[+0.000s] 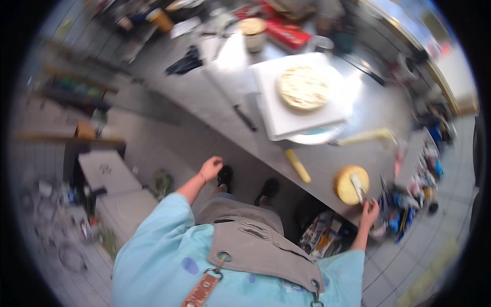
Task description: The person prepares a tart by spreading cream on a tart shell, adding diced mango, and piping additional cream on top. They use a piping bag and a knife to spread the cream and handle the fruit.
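Note:
A round yellow sponge cake layer lies near the table's front edge at the right. Against its top rests a pale flat strip, and my right hand has its fingers closed on the lower end; its exact kind is unclear. My left hand hangs in the air short of the table edge, fingers curled, apparently holding nothing. Farther back, a round cake with a cream-coloured top sits on a square white board, above a round pale plate or stand.
A black-handled knife lies left of the board; another long dark-handled tool lies behind it. A short yellow stick and a long pale strip lie nearby. At the back stand a tub and a red package.

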Motion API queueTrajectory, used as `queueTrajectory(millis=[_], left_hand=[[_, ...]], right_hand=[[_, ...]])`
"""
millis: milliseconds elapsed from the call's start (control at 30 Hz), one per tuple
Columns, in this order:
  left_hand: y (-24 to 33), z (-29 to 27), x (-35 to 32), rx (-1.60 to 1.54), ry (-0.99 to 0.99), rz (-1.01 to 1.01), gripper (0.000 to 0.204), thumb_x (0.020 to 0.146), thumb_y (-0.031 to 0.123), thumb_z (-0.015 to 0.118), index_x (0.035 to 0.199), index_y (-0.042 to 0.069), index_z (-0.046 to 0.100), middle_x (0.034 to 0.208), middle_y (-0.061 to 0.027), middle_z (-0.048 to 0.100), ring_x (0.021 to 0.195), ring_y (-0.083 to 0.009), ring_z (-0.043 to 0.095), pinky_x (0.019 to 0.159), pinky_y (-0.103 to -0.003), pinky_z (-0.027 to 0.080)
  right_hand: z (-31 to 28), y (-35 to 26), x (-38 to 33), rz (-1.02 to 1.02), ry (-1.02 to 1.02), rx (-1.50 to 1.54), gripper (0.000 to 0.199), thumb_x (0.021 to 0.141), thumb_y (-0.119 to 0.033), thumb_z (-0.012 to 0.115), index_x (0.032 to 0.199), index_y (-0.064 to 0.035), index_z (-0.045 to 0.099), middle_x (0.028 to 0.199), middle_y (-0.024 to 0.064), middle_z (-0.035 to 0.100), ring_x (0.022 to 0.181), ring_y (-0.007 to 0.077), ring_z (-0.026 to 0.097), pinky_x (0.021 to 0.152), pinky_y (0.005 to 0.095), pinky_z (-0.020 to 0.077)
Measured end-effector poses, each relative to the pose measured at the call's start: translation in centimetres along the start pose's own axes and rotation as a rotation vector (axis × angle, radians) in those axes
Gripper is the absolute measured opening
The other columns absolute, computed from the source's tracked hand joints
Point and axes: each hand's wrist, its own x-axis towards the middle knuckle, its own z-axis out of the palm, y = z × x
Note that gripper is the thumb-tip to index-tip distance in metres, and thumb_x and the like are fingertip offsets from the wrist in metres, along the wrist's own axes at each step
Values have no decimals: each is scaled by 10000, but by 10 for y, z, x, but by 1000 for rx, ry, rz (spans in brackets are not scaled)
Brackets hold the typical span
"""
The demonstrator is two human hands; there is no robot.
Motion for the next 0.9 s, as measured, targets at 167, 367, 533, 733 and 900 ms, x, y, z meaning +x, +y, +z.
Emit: queueTrajectory(millis=[167, 367, 533, 733, 900], left_hand=[[-49, -78, 68, 145, 217, 60, 529, 908, 164, 593, 1395, 1, 469, 1336, -268, 592, 1273, -403, 567, 1085, -453, 459], [-77, -25, 201, -586, 682, 72, 438, 864, 43, 581, 1279, -73, 499, 1305, -305, 535, 1234, -456, 544, 1058, -470, 446], [-41, -63, 187, -719, 905, 313, 286, 918, 45, 562, 1196, -17, 584, 1189, -219, 582, 1173, -386, 572, 1033, -437, 445], [-63, -93, 189, -702, 640, 497, 243, 1003, 224, 524, 1010, 2, 623, 982, -237, 623, 1015, -420, 585, 929, -472, 445], [-176, -91, 77, -779, 789, 465, 354, 866, 289, 697, 1089, 55, 554, 1001, -159, 603, 964, -370, 580, 886, -465, 440]], right_hand=[[25, -76, -93, -246, 57, -266, 213, 1022, -77, 592, 1192, 51, 601, 1099, 193, 630, 940, 290, 618, 870, 379, 514], [113, -131, -243, -369, -1112, -453, 215, 890, -96, 686, 1103, -70, 678, 1038, 183, 675, 947, 382, 677, 786, 451, 565], [251, -142, -269, -294, -1184, -612, 264, 914, -131, 713, 1163, -54, 674, 1033, 167, 684, 847, 313, 714, 735, 398, 574], [400, -177, -303, -287, -1116, -565, 225, 927, -94, 705, 1138, -18, 679, 993, 150, 694, 810, 244, 714, 696, 340, 577], [512, -245, -367, -421, -1202, -675, 218, 923, -107, 715, 1121, -40, 654, 947, 136, 667, 717, 267, 684, 632, 361, 552]])
